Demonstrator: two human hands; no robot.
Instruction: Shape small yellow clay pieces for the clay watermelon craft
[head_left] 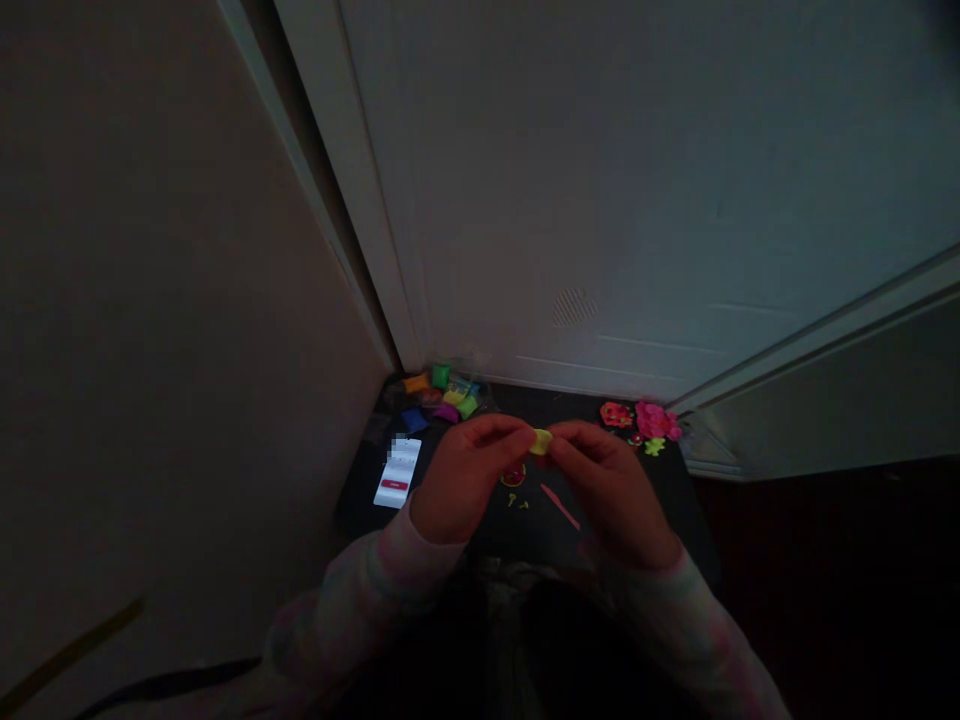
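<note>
Between the fingertips of both hands is a small piece of yellow modelling clay (541,441), raised above a dark table. My left hand (466,474) pinches it from the left. From the right, my right hand (611,485) pinches its other side. Under the hands lies a round red piece with a yellow edge (514,476), partly covered by the left fingers. Two tiny yellow bits (512,499) are just in front of it. Beside the right hand rests a flat pink modelling tool (559,505), lying at a slant.
The dark table (480,535) stands against a pale door (600,200). At its back left are several colourful clay packets (448,408). A lit phone (398,474) lies to the left. Pink clay shapes (657,420) and a yellow-green one (655,447) sit at the back right.
</note>
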